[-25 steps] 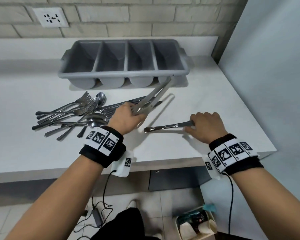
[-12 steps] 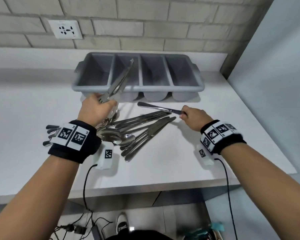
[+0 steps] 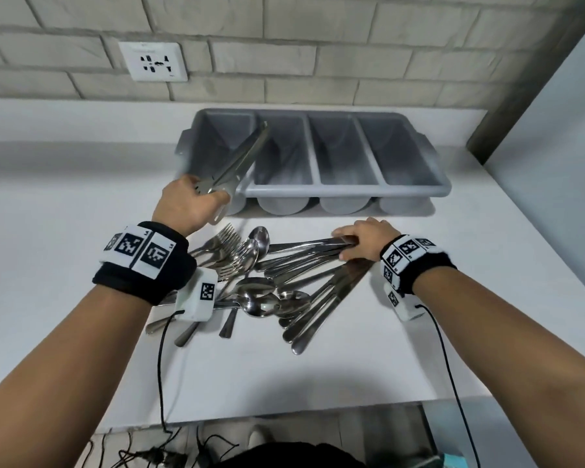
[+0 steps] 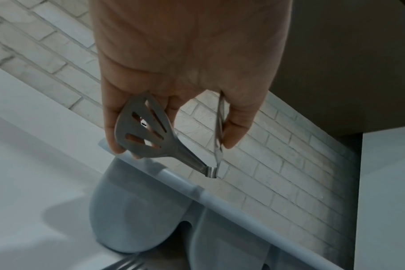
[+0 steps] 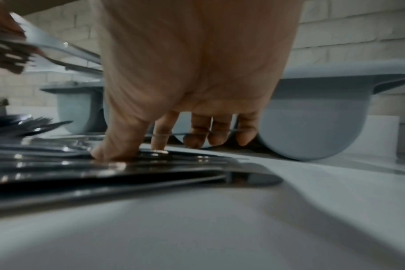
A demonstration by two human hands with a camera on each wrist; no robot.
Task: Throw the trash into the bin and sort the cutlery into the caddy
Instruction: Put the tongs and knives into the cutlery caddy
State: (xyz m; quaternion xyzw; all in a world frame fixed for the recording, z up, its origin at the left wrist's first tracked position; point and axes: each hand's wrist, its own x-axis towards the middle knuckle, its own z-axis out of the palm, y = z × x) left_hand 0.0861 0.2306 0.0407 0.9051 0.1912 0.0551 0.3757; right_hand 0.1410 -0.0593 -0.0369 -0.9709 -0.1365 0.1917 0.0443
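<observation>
Head view: caddy (image 3: pixel 321 190), grey, four compartments, all looking empty, set at the back of the worktop (image 3: pixel 65 211) against the brick wall; left hand (image 3: pixel 186 204) just before the caddy's left front corner, its grip clenched on the tongs (image 3: pixel 240 160) by their flat paddle ends, hinge end slanted up over the leftmost compartment, likely so they drop in hinge first; cutlery (image 3: pixel 267 282), a heap of forks, spoons and knives, on the worktop just before the caddy; right hand (image 3: pixel 362 241) at the heap's right end, before the caddy's third compartment, fingers on the knife handles, probably gathering like pieces.

Left-wrist view: fingers (image 4: pixel 111 127) and thumb pinch the slotted paddles of the tongs (image 4: pixel 146 135) above the caddy rim (image 4: pixel 220 201).

Right-wrist view: thumb and fingertips (image 5: pixel 160 138) press down on the knives (image 5: pixel 127 169); whether that grip has closed on one, cannot tell; the bin is out of view.
</observation>
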